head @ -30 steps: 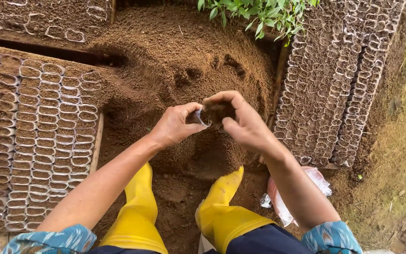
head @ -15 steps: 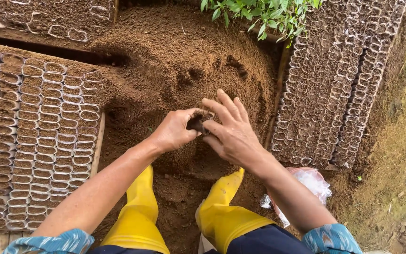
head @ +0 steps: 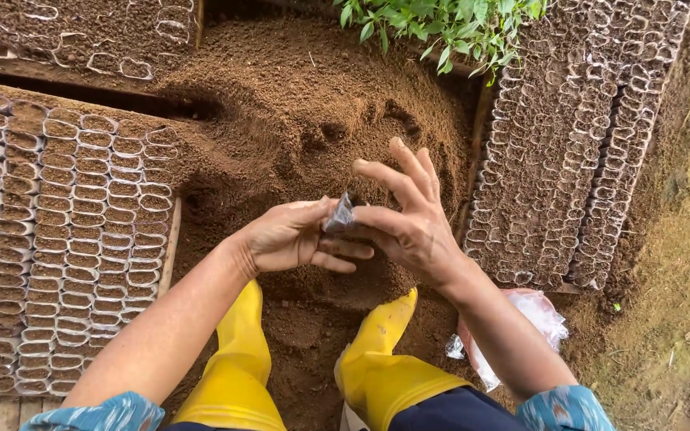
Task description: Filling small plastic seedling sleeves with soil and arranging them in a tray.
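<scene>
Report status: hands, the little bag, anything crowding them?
Left hand grips small dark bag. Right hand on the bag, fingers spread. Soil heap beneath; filled bag rows stand apart, left.

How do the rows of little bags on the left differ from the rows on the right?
The left rows hold bags that look round, open at the mouth and filled with brown soil near the rim; the right rows look pressed narrower and darker inside, and their fill cannot be told. The left rows sit beside a wooden edge board; the right rows run slanted beside green plants. Both border the soil heap.
</scene>
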